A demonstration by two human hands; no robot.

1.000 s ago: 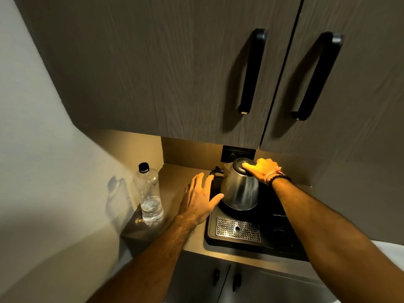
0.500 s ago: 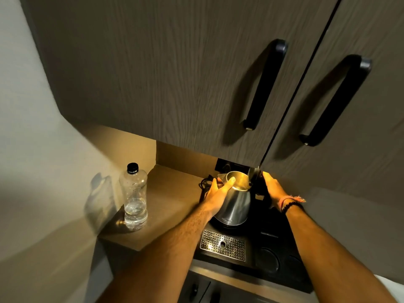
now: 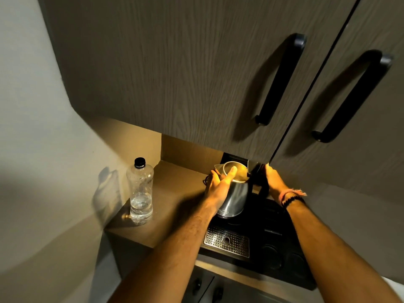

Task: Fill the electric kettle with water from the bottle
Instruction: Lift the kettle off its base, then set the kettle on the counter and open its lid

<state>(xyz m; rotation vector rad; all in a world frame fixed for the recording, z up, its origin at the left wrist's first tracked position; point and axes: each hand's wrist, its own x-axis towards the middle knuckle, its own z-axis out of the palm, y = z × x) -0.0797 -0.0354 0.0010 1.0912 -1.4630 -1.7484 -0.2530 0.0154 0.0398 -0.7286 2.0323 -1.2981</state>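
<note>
A steel electric kettle [image 3: 235, 197] stands on a black tray [image 3: 275, 219], its lid tipped open and its mouth showing. My left hand [image 3: 218, 186] wraps the kettle's left side, thumb over the rim. My right hand [image 3: 272, 182] holds the black lid and handle at the kettle's right, partly hidden under the cabinet edge. A clear plastic bottle [image 3: 141, 193] with a black cap stands upright on the counter to the left, about a third full of water, untouched.
Dark wall cabinets [image 3: 196, 73] with two black handles hang low over the counter [image 3: 172, 193]. A perforated metal drip grate [image 3: 227, 241] lies in the tray's front. A wall closes the left side. Lower cabinet doors sit below.
A second ago the lid was closed under my right hand and my left hand hovered open. Since then the lid has come open, and my left hand has gripped the kettle body.
</note>
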